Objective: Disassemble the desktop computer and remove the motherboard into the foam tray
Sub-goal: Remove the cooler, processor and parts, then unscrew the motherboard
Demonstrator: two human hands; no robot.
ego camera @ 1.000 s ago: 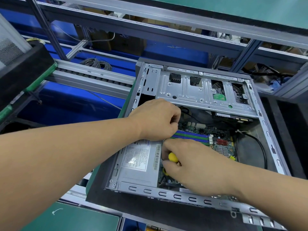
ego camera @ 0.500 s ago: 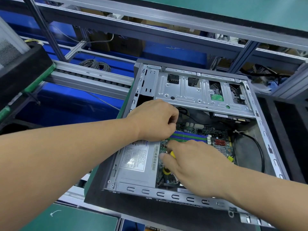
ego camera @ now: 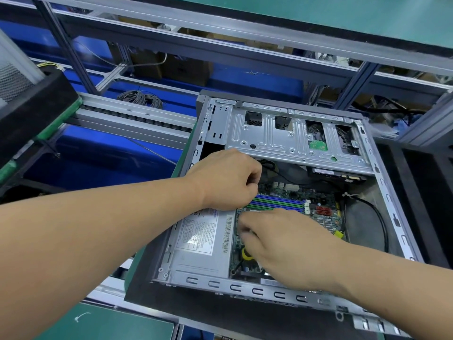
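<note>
Two hands (fingers' hold hidden), left hand (ego camera: 226,179), right hand (ego camera: 285,244), over one motherboard (ego camera: 321,212).

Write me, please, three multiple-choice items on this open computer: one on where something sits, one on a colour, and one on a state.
1. Where in the computer case does the silver power supply with the printed label sit?
A. at the near left
B. at the far right
C. outside the case

2. What colours are the long memory slots on the motherboard?
A. red and white
B. green and blue
C. all black

3. Where is the motherboard now?
A. in a foam tray
B. held up in the air
C. lying inside the case

Answers:
1. A: it fills the near left corner, under the left hand's forearm.
2. B: green and blue strips alternate just beyond the right hand.
3. C: it lies flat on the case floor, with both hands reaching down to it.
</note>
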